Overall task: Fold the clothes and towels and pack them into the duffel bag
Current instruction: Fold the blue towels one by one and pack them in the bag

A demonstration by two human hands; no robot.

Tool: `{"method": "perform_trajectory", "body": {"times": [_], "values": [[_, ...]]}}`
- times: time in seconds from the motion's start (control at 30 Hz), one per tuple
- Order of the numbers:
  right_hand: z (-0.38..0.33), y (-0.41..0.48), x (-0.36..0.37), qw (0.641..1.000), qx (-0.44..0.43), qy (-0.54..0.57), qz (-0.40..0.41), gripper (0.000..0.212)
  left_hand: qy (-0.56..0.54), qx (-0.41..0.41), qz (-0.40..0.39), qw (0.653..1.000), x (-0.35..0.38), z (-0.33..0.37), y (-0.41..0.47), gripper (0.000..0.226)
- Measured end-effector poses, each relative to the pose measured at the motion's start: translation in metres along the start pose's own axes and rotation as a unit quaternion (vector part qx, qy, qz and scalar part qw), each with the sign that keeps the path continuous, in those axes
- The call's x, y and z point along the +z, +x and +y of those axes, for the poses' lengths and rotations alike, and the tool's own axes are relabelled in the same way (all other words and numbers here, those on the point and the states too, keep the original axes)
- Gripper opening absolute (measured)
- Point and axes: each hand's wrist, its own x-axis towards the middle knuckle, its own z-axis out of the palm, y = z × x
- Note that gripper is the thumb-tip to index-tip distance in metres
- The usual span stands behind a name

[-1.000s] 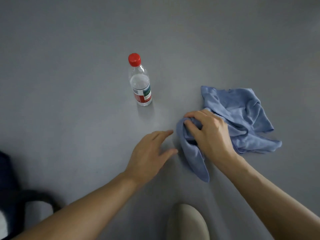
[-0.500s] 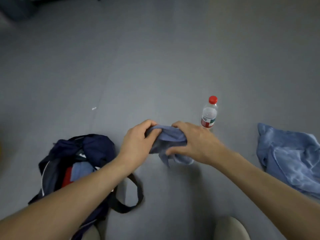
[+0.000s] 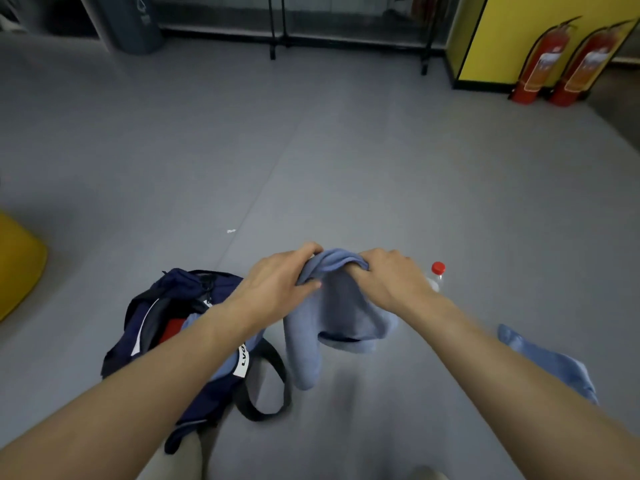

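A small light-blue towel (image 3: 337,317) hangs in the air in front of me, gripped along its top edge by both hands. My left hand (image 3: 277,282) pinches its left corner and my right hand (image 3: 388,278) holds the right part. The towel droops in loose folds above the floor. A navy duffel bag (image 3: 166,327) lies open on the floor at lower left, with red and blue cloth inside and its strap looped out to the right. A second light-blue towel (image 3: 550,362) lies crumpled on the floor at right, partly behind my right forearm.
A clear water bottle (image 3: 436,275) with a red cap stands just beyond my right hand. A yellow object (image 3: 17,261) sits at the left edge. Two red fire extinguishers (image 3: 568,64) and a yellow panel stand far right; a rack and a grey bin stand at the back.
The towel went from lying on the floor to being lifted by both hands. It now hangs unfurled and lower, and my view has tilted up towards the room.
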Motion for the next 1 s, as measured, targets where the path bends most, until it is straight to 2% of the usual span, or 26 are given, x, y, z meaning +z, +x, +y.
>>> {"method": "perform_trajectory", "body": {"times": [0.1, 0.2, 0.3, 0.4, 0.5, 0.6, 0.7, 0.83, 0.9, 1.0], "values": [[-0.009, -0.012, -0.008, 0.998, 0.041, 0.036, -0.010, 0.034, 0.023, -0.025, 0.063, 0.997, -0.014, -0.009, -0.016, 0.018], [-0.016, -0.021, -0.012, 0.994, 0.066, 0.084, -0.003, 0.027, -0.005, -0.068, 0.103, 0.992, -0.024, -0.020, -0.030, 0.017], [-0.020, -0.031, -0.007, 0.994, 0.077, 0.079, 0.028, 0.023, -0.039, -0.078, 0.124, 0.988, -0.025, -0.018, -0.035, 0.012], [-0.031, -0.033, 0.002, 0.996, 0.017, 0.071, 0.049, 0.024, -0.046, -0.049, 0.108, 0.992, -0.022, -0.007, -0.031, 0.011], [-0.049, -0.036, 0.004, 0.988, -0.065, 0.123, 0.070, 0.035, -0.055, -0.034, 0.091, 0.994, -0.019, 0.004, -0.025, 0.014], [-0.056, -0.035, 0.006, 0.985, -0.098, 0.100, 0.097, 0.024, -0.057, -0.036, 0.090, 0.994, -0.017, 0.006, -0.019, 0.013], [-0.047, -0.032, 0.001, 0.988, -0.076, 0.062, 0.116, 0.022, -0.047, -0.042, 0.110, 0.992, -0.020, 0.001, -0.014, 0.007], [-0.033, -0.032, -0.009, 0.989, -0.013, 0.077, 0.128, 0.017, -0.045, -0.079, 0.140, 0.986, -0.027, -0.012, -0.011, 0.018], [-0.028, -0.034, -0.010, 0.988, 0.014, 0.086, 0.130, 0.014, -0.098, -0.090, 0.155, 0.979, -0.029, -0.015, -0.012, 0.017], [-0.028, -0.036, -0.007, 0.989, 0.048, 0.074, 0.119, 0.012, -0.239, -0.080, 0.150, 0.956, -0.029, -0.009, -0.013, 0.015]]}}
